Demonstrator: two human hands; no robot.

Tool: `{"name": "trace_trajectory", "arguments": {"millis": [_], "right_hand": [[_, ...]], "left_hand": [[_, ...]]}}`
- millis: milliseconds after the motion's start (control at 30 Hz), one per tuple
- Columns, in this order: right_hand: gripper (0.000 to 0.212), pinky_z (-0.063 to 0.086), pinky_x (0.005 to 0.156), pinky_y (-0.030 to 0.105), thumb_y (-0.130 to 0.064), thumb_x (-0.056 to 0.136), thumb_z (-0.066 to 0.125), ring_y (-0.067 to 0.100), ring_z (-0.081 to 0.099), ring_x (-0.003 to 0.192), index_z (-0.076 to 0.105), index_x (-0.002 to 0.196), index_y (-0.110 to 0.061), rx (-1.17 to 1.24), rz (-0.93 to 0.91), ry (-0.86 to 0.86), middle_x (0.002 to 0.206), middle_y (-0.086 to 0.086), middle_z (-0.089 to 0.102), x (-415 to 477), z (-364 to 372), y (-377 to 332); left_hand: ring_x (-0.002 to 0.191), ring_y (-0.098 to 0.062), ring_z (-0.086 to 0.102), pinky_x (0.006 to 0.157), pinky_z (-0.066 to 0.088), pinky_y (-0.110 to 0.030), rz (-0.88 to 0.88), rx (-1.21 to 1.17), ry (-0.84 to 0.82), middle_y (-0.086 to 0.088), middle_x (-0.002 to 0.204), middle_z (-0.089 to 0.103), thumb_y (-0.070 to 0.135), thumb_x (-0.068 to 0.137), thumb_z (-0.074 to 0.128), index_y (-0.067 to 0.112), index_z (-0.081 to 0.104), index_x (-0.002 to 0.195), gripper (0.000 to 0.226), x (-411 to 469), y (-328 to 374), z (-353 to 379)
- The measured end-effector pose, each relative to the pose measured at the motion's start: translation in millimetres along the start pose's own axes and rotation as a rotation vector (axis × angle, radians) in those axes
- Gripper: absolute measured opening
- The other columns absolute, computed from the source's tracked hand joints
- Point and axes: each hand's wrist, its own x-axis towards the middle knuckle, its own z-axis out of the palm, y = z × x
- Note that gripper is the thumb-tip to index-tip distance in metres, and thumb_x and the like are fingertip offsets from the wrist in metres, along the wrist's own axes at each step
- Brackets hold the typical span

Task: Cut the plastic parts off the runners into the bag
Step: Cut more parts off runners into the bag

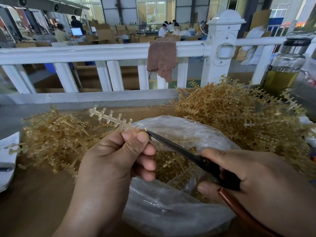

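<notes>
Head view: runner in left grip, against scissors.

A white railing runs across behind the brown table, with a thick white post toward the right. A brown cloth hangs draped over the top rail, just left of the post. At the far right a clear bottle stands upright, dark cap on, its lower part filled with yellowish liquid. At the table's left edge lies something white, paper perhaps; it is half out of view. Beyond the railing the hall holds stacked cardboard boxes, a lit monitor at the left, and a seated person at a far bench under tall windows.
</notes>
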Motion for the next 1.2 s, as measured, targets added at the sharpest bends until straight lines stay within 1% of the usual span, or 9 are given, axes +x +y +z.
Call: {"name": "trace_trajectory", "arguments": {"millis": [200, 300, 400, 467, 600, 667, 867, 1067, 1200], "right_hand": [[0.064, 0.048, 0.054, 0.014, -0.088, 0.073, 0.025, -0.006, 0.059, 0.07, 0.05, 0.12, -0.053, 0.023, 0.028, -0.031, 0.077, -0.027, 0.061, -0.5, -4.0, -2.6], [0.06, 0.051, 0.054, 0.018, -0.084, 0.073, 0.038, -0.007, 0.061, 0.07, 0.048, 0.122, -0.052, 0.028, 0.034, -0.034, 0.08, -0.028, 0.063, -1.0, -5.7, -2.6], [0.057, 0.051, 0.054, 0.017, -0.079, 0.071, 0.044, -0.008, 0.061, 0.07, 0.048, 0.121, -0.053, 0.031, 0.041, -0.014, 0.081, -0.029, 0.063, -1.5, -6.1, -2.1], [0.056, 0.052, 0.053, 0.018, -0.079, 0.07, 0.045, -0.008, 0.061, 0.071, 0.048, 0.119, -0.054, 0.039, 0.048, -0.013, 0.084, -0.029, 0.064, -1.9, -5.8, -1.5], [0.045, 0.054, 0.058, 0.019, -0.084, 0.067, 0.043, -0.009, 0.061, 0.078, 0.042, 0.11, -0.071, 0.049, 0.059, -0.022, 0.093, -0.033, 0.062, -2.7, -6.1, -0.3], [0.046, 0.053, 0.063, 0.018, -0.085, 0.067, 0.043, -0.011, 0.06, 0.08, 0.038, 0.111, -0.075, 0.057, 0.061, -0.037, 0.095, -0.034, 0.061, -2.3, -4.6, -0.7], [0.061, 0.057, 0.062, 0.025, -0.09, 0.06, 0.038, -0.006, 0.061, 0.084, 0.038, 0.117, -0.07, 0.077, 0.073, -0.112, 0.095, -0.03, 0.062, -0.8, -4.1, 0.3], [0.062, 0.059, 0.063, 0.03, -0.09, 0.061, 0.042, -0.003, 0.063, 0.087, 0.039, 0.12, -0.069, 0.092, 0.065, -0.106, 0.098, -0.025, 0.064, -2.0, -3.2, 2.4], [0.055, 0.059, 0.062, 0.03, -0.088, 0.064, 0.043, -0.004, 0.063, 0.085, 0.041, 0.116, -0.072, 0.081, 0.051, -0.091, 0.097, -0.025, 0.065, -2.1, -3.1, 3.8]], "left_hand": [[0.046, -0.013, 0.057, 0.041, 0.046, -0.022, -0.045, -0.059, -0.034, -0.007, 0.064, 0.064, 0.035, 0.07, 0.076, 0.018, 0.072, 0.063, 0.019, 0.8, 1.8, -1.0], [0.045, -0.012, 0.056, 0.04, 0.045, -0.022, -0.075, -0.058, -0.061, -0.007, 0.063, 0.064, 0.024, 0.067, 0.086, 0.02, 0.072, 0.061, 0.015, 1.9, 2.4, -1.8], [0.045, -0.011, 0.055, 0.039, 0.044, -0.021, -0.089, -0.076, -0.074, -0.006, 0.062, 0.063, 0.022, 0.067, 0.085, 0.02, 0.072, 0.061, 0.015, 1.6, 2.7, -2.0], [0.045, -0.011, 0.055, 0.039, 0.044, -0.021, -0.094, -0.098, -0.078, -0.005, 0.062, 0.062, 0.031, 0.07, 0.077, 0.02, 0.071, 0.061, 0.016, 0.9, 3.3, -1.5], [0.045, -0.011, 0.055, 0.039, 0.044, -0.021, -0.1, -0.094, -0.083, -0.005, 0.062, 0.062, 0.021, 0.071, 0.082, 0.02, 0.071, 0.06, 0.016, 0.7, 3.5, -1.3], [0.045, -0.011, 0.055, 0.039, 0.044, -0.021, -0.096, -0.093, -0.084, -0.005, 0.062, 0.062, 0.029, 0.071, 0.079, 0.02, 0.071, 0.06, 0.016, 0.4, 3.8, -0.8], [0.044, -0.011, 0.055, 0.039, 0.044, -0.021, -0.089, -0.091, -0.075, -0.005, 0.059, 0.06, 0.037, 0.067, 0.076, 0.019, 0.071, 0.06, 0.02, 1.4, 3.9, -1.2], [0.045, -0.012, 0.055, 0.04, 0.044, -0.021, -0.068, -0.059, -0.089, -0.006, 0.061, 0.062, 0.025, 0.07, 0.085, 0.02, 0.07, 0.06, 0.019, 1.0, 4.1, -2.4], [0.046, -0.014, 0.057, 0.041, 0.045, -0.023, -0.033, -0.027, -0.093, -0.007, 0.064, 0.065, 0.03, 0.066, 0.087, 0.02, 0.07, 0.063, 0.02, -0.5, 2.6, -1.4]]}}
